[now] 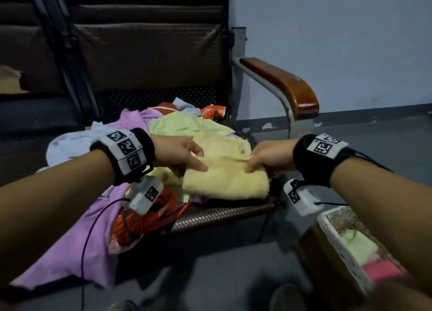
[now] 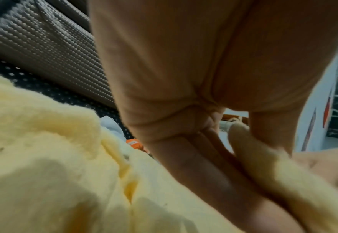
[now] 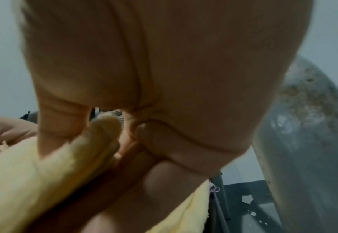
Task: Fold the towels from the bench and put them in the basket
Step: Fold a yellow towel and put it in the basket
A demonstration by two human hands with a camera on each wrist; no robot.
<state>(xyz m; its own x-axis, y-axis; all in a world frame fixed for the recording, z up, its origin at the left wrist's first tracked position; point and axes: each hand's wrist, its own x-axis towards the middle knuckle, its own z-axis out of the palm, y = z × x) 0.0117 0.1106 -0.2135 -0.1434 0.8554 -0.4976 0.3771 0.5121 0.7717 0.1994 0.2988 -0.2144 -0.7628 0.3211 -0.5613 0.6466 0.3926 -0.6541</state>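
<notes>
Yellow towel (image 1: 224, 170) lay half folded at the bench (image 1: 229, 213) front right corner. Left hand (image 1: 180, 153) pinched its left fold; right hand (image 1: 268, 157) pinched its right edge. Basket (image 1: 336, 247) sat right of the bench.

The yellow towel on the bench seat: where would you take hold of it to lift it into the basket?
Probably by its two short sides, one hand from each. The yellow towel lies folded in a flat pad, and the left hand and right hand already hold it there, thumbs on top. A grip on both sides should keep the layers together on the way to the basket.
</notes>
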